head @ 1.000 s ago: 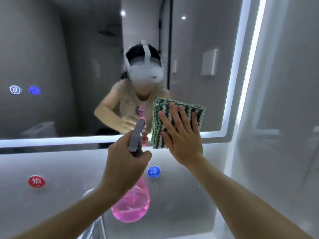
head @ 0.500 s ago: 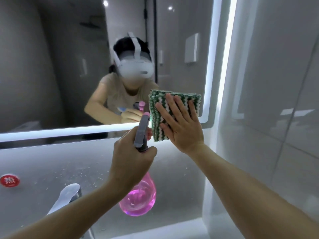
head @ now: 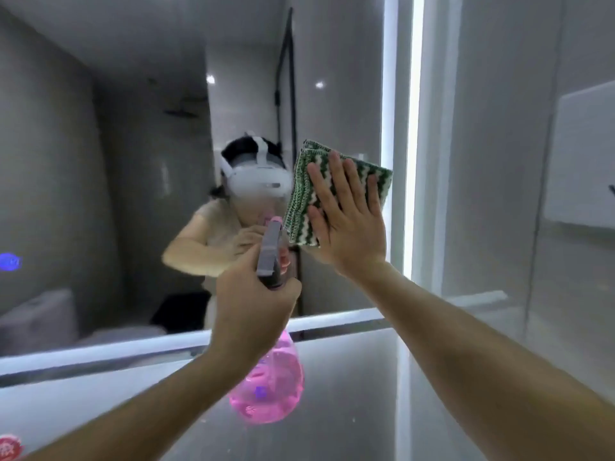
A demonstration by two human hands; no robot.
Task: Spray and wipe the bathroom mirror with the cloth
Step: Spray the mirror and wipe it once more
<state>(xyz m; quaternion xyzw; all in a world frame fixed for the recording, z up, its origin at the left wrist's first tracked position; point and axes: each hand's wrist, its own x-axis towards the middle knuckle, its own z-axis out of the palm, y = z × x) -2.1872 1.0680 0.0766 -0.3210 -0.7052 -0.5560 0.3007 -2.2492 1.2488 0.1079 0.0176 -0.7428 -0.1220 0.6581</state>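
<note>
The bathroom mirror [head: 116, 161] fills the wall ahead, edged by a lit strip at its right side and bottom. My right hand [head: 346, 221] lies flat, fingers spread, and presses a folded green-and-white striped cloth [head: 301, 197] against the glass near the mirror's right edge. My left hand [head: 253, 304] grips the neck of a pink spray bottle [head: 269, 387] with a grey trigger head that points at the mirror, just left of the cloth. The reflection shows a person wearing a white headset.
A glossy grey wall panel [head: 499, 161] stands right of the lit strip, with a white box [head: 582, 161] reflected or mounted on it. A red round marker [head: 8, 445] sits at the lower left, and a blue lit icon [head: 10, 261] glows on the mirror's left.
My right hand has slid the cloth upward on the glass, from the bottom lit strip to well above it. The view has tilted up and the faucet has left the frame.
</note>
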